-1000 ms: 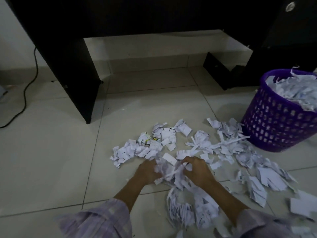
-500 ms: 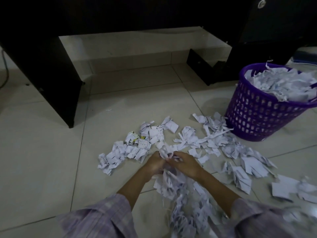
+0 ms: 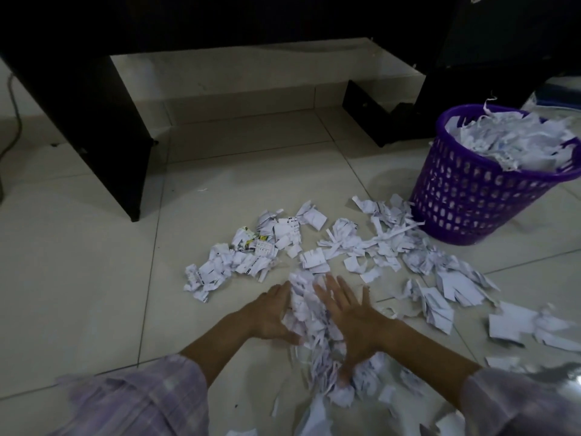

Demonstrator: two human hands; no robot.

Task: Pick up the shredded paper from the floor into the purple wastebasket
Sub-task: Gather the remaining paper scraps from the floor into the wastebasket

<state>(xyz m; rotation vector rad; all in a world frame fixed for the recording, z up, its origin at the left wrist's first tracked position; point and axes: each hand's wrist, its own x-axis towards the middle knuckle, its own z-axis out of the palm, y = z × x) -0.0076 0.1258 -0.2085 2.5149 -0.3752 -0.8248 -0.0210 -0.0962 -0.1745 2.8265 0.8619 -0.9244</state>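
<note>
Straight, spread fingers of the left hand [image 3: 270,313] and right hand [image 3: 352,313] are pressed against either side of a bunch of shredded paper [image 3: 309,313] on the floor [image 3: 78,278]. More scraps are strewn far and right, toward the purple wastebasket [image 3: 471,196], itself heaped with shreds. Dark furniture [image 3: 94,121] is seen beyond.

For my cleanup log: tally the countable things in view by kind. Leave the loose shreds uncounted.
Hands: 2, left and right, pressed flat against a heap of shreds
Purple wastebasket: 1, heaped with shreds
Dark furniture legs: 2, left and right
Cable: 1, at far left
Total: 6
</note>
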